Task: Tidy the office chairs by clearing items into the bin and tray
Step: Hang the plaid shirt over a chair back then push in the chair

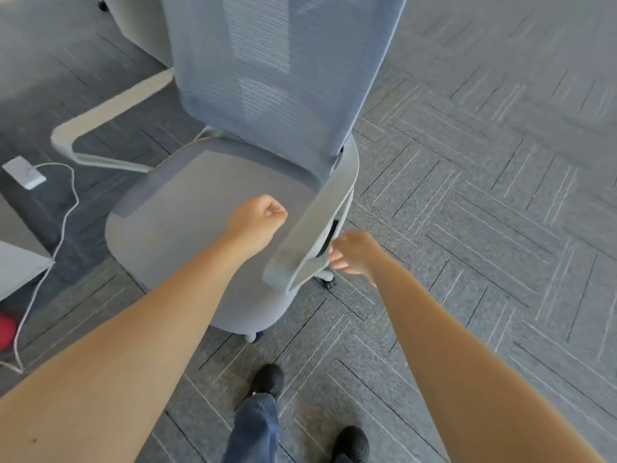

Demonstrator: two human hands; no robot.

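From the head view, we see the office chair (213, 208) standing on grey carpet (467, 195), its seat bare. Our left hand (258, 217) hovers over the seat, curled into an empty fist. Our right hand (352, 252) touches the near armrest (320, 208); whether it grips we cannot tell.

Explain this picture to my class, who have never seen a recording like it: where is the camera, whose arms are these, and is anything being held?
There is no machine here. One wide-angle camera sits on a person's head and looks down, so the two bare arms and the dark shoes at the bottom are the wearer's own. In front stands a grey mesh-backed office chair on grey patterned carpet; nothing lies on the part of its seat that shows. The left hand is a closed fist above the seat and seems to hold nothing. The right hand touches the outer side of the chair's pale grey armrest; its grip is unclear. A white power adapter with a cable lies on the floor to the left.
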